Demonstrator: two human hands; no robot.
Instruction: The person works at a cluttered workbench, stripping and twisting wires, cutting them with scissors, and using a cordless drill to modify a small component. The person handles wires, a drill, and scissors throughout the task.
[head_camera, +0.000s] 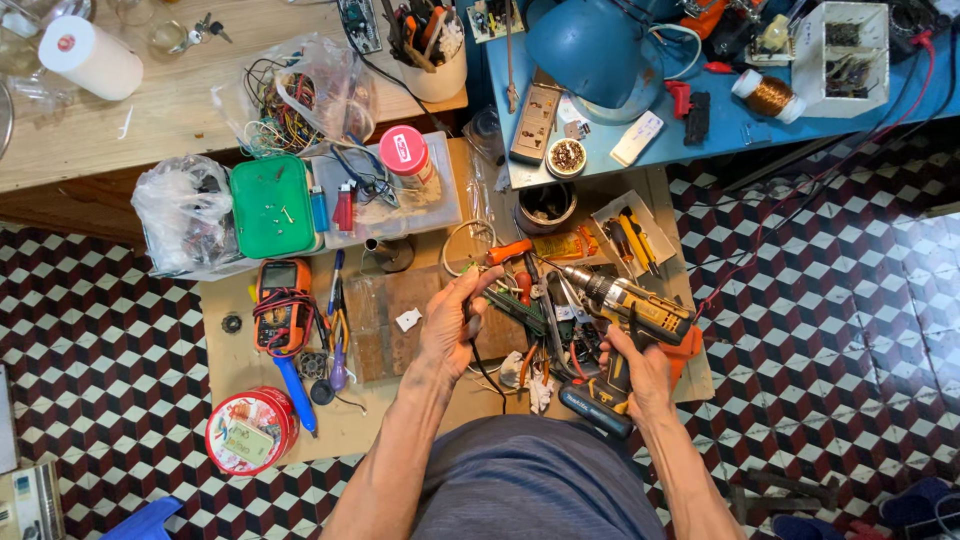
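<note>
- Right hand (640, 372) clamped round the grip of a yellow-and-black cordless drill (630, 310), battery end toward the person.
- Drill's long axis runs lower right to upper left; chuck tip points left, toward the left hand (455, 325).
- Left hand closed on a small dark part with a black wire (487, 372) trailing near; exact part too small to tell.
- Left hand sits just left of the chuck, slightly apart from it.
- Both hands over a low wooden board (395, 420) cluttered with tools.
- Orange multimeter (283, 305) far left of the hands; green box (272, 207) beyond it.
- Red round tin (250, 432) near left.
</note>
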